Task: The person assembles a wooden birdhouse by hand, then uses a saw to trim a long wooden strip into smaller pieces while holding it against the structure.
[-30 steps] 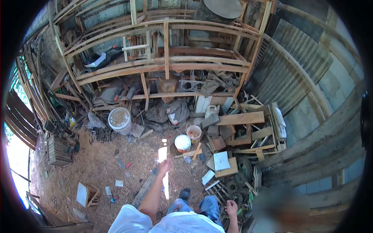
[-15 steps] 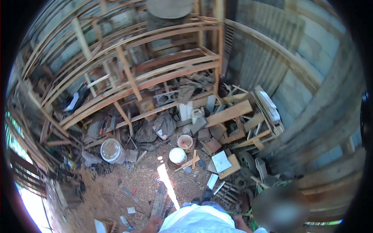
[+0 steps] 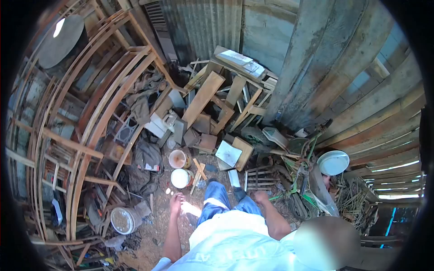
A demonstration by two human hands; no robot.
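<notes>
My left hand point(image 3: 177, 203) hangs in front of my body, its fingers loosely apart and nothing visible in it. Just beyond it stand a white-topped bucket point(image 3: 181, 178) and an uncovered bucket point(image 3: 177, 159) with brownish stuff inside. Two crossed wood strips point(image 3: 199, 174) lie beside them. My right hand point(image 3: 261, 197) hangs by my right leg, near a slatted wooden piece point(image 3: 261, 178); it looks rounded, and its fingers are too small to make out. A white flat panel point(image 3: 228, 154) rests on a wooden box ahead.
Wooden racks point(image 3: 97, 122) line the left side. A large lidded bucket point(image 3: 124, 220) stands below them. Planks point(image 3: 203, 99) and blocks pile up ahead against the wall. To the right are a wheelbarrow-like frame point(image 3: 316, 185), a white basin point(image 3: 333, 162) and dry stalks.
My view has swung to the right; the racks now sit at far left and the basin has come into sight. Both hands have come further into view, and my legs show in mid-step.
</notes>
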